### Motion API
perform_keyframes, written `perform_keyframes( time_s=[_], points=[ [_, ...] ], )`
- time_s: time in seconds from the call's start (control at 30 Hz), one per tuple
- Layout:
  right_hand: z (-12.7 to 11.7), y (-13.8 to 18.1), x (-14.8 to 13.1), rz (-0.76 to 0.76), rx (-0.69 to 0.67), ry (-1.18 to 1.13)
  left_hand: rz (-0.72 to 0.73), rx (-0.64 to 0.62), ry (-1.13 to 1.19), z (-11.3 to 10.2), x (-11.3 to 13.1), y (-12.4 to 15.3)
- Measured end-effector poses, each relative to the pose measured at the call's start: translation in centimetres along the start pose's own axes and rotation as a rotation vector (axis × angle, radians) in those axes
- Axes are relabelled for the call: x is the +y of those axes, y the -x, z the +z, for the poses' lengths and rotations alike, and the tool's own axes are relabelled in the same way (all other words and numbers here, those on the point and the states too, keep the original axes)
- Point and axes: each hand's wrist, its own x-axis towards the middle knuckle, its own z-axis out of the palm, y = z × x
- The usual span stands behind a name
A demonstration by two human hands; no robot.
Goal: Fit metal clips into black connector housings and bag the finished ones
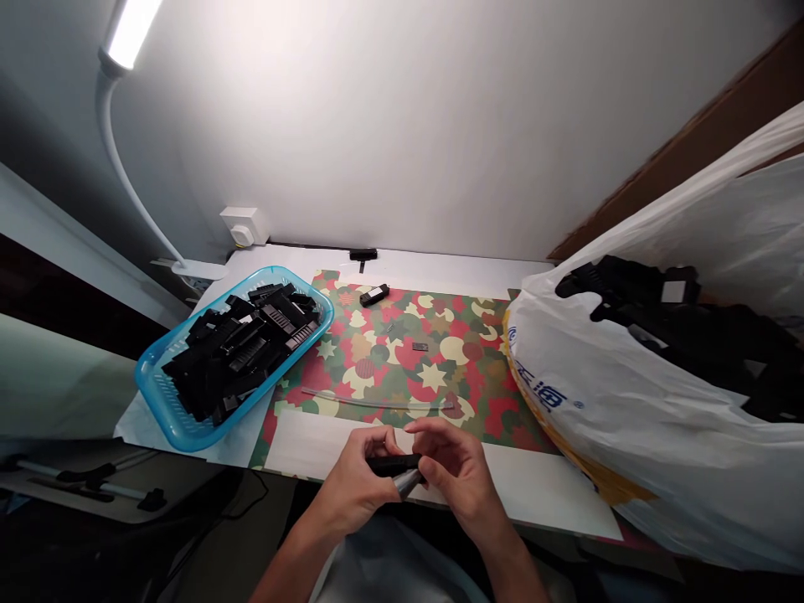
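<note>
Basket (157, 378) first, far left on the surface (540, 490) — blue, heaped with black plastic parts (244, 345). Moving right: patterned mat (402, 368), with a clear thin strip (377, 403) lying across its near part, a loose black piece (374, 294) up by the far edge and a tiny dark chip (420, 346) mid-mat.

Now the action, at the near edge: left hand (355, 490) curled round one end of a slim black part (390, 462), grip closed; right hand (463, 473) pinching the other end, grip closed on it too. Held low, just off the surface edge, above the lap. Looks like something being fitted or worked at the part's underside — mid-step, by the look of it. Calling next for a steady two-handed hold and a fine fingertip push, nothing forceful. Greyish tip (408, 481) poking out beneath, too covered by fingers to name.

Far right: white bag (628, 410), mouth open, dark pieces (659, 314) inside, lower end cut off by the frame.
</note>
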Motion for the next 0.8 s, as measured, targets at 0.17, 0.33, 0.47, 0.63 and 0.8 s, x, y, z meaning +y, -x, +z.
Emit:
perform_keyframes(
  time_s=[0.17,0.33,0.47,0.63,0.8],
  points=[
    [0.0,0.0,0.2,-0.081,0.044,0.041,0.026,0.015,-0.023,-0.2,-0.1,0.0],
    [0.0,0.0,0.1,-0.146,0.017,0.218,0.063,0.056,-0.080,-0.9,0.0,0.0],
    [0.2,-0.3,0.2,-0.209,-0.045,0.356,0.090,0.061,-0.081,-1.3,0.8,0.2],
    [0.4,-0.5,0.3,-0.251,-0.080,0.400,0.135,0.133,-0.081,-1.0,1.1,0.3],
    [0.3,-0.6,0.0,-0.280,-0.087,0.462,0.134,0.199,-0.092,-0.6,0.5,0.0]
  ],
)
